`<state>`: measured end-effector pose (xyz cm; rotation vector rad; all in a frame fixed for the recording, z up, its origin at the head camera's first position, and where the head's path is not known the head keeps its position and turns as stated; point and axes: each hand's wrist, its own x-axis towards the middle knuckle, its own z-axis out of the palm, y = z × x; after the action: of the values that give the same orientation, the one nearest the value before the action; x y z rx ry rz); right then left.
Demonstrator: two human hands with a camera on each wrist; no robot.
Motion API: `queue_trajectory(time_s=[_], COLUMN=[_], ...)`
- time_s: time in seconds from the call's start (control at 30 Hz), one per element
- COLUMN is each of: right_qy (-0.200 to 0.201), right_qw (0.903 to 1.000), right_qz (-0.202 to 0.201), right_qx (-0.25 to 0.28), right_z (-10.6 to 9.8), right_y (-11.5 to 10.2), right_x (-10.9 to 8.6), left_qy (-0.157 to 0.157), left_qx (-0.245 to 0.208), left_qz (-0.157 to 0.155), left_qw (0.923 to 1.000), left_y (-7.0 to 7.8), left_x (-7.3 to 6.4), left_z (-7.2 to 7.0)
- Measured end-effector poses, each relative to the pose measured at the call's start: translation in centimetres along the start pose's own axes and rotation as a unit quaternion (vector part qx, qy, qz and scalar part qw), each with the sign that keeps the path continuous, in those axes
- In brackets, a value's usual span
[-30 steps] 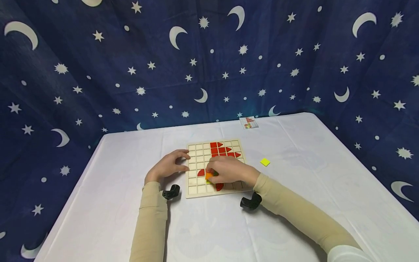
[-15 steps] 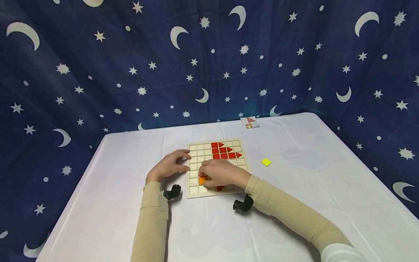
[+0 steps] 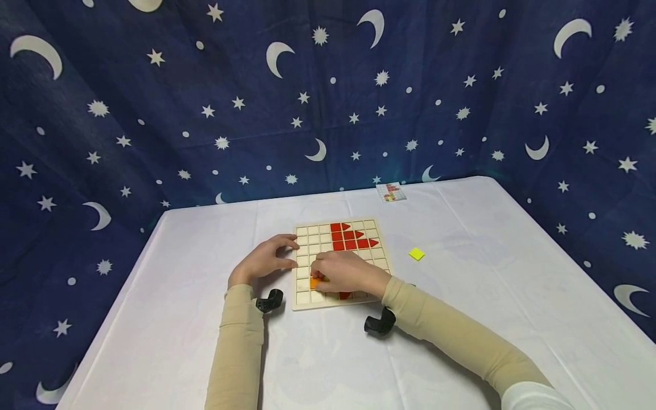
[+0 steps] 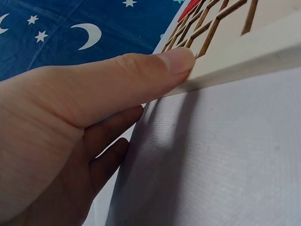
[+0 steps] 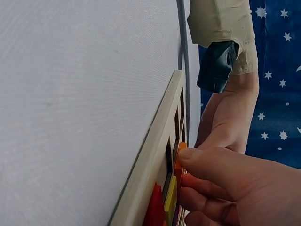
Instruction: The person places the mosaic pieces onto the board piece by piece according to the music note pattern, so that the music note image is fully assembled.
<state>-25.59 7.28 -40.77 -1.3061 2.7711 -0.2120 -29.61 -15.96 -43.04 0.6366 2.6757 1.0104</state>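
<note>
A wooden grid board (image 3: 314, 249) lies on the table, with red pieces (image 3: 351, 245) set in several of its cells. My right hand (image 3: 351, 270) reaches over the lower part and pinches an orange tile (image 3: 315, 283) between thumb and fingers. In the right wrist view the orange tile (image 5: 180, 157) stands tilted at a cell, beside a yellow piece (image 5: 170, 200) and a red piece (image 5: 154, 207). My left hand (image 3: 262, 259) rests at the board's left edge, fingers relaxed; its thumb (image 4: 176, 61) touches the rim. My right hand hides some cells.
A yellow square tile (image 3: 417, 254) lies on the white tablecloth (image 3: 328, 359) right of the board. Farther back is a small pattern card (image 3: 391, 192) printed with coloured shapes. Behind the table hangs a dark blue curtain (image 3: 246, 136) with moons and stars.
My right hand has moved left across the board with the orange tile, then stayed almost still over the last half second. The left hand keeps its place at the board's edge.
</note>
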Motion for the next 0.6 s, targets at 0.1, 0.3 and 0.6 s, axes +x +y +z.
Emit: queue_trajectory(time_s=[0.1, 0.3, 0.6], right_qy=[0.003, 0.008, 0.016], right_qw=[1.0000, 0.9999, 0.9974], right_qz=[0.005, 0.011, 0.040], right_qx=[0.005, 0.005, 0.058], right_z=[0.1, 0.2, -0.6], right_y=[-0.1, -0.1, 1.0], right_x=[0.0, -0.1, -1.1], left_qy=[0.000, -0.002, -0.001], left_qx=[-0.001, 0.002, 0.004], left_qz=[0.000, 0.004, -0.006], left_qw=[1.0000, 1.0000, 1.0000], left_y=[0.0, 0.0, 0.0], left_x=[0.0, 0.1, 0.2], left_z=[0.0, 0.0, 0.0])
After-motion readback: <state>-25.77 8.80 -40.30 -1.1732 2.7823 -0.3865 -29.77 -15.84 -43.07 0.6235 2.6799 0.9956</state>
